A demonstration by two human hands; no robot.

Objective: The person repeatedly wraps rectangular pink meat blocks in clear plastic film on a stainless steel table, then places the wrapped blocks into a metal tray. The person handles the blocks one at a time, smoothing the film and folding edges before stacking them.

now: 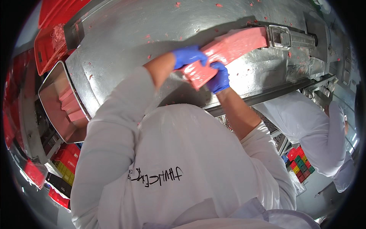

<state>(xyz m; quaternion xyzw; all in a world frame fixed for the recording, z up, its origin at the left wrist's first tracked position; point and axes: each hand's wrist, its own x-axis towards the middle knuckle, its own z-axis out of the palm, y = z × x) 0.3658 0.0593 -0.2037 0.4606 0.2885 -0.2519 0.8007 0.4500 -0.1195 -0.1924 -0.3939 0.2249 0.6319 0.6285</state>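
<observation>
A long pink slab of what looks like ground meat in glossy clear film (240, 45) lies slantwise on the steel table (120, 48). Its far end meets the rectangular metal mouth of a nozzle (279, 37). My left hand (188, 56), in a blue glove, grips the near end from its left side. On the other side, my right hand (219, 78), also gloved in blue, has its fingers curled on the edge of the same end. The near end overhangs towards me between both hands. Some of my fingertips are blurred or hidden.
A steel tub (61, 114) holding pink slabs stands at the table's left end. Behind it, a red crate (47, 54) contains pink meat scraps. Meat bits dot the tabletop. A raised rail (274, 93) borders the front edge. A person in white (311, 128) is at right.
</observation>
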